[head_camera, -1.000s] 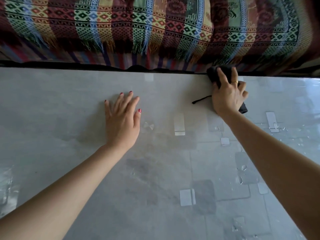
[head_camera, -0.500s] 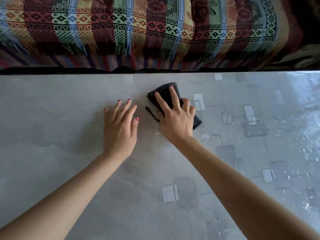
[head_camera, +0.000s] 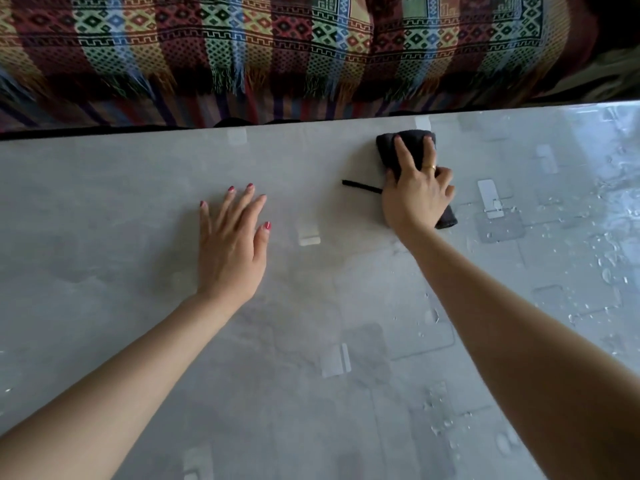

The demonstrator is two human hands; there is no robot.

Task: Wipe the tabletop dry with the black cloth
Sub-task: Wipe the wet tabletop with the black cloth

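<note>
A folded black cloth [head_camera: 389, 148] lies on the grey glossy tabletop [head_camera: 104, 209] near its far edge, right of centre, with a thin black loop trailing to its left. My right hand [head_camera: 417, 195] presses down on the cloth, fingers spread over it, a ring on one finger. My left hand [head_camera: 232, 244] rests flat on the tabletop to the left, fingers apart, holding nothing. Water droplets [head_camera: 609, 268] glisten on the right side of the table.
A sofa draped in a colourful striped woven blanket [head_camera: 277, 46] runs along the table's far edge. Pale square patterns [head_camera: 335, 365] show on the tabletop surface. More droplets [head_camera: 440, 420] sit near the front right.
My right hand has slid the cloth away from my left hand, to the right and toward the far edge. The left hand stays flat in place.
</note>
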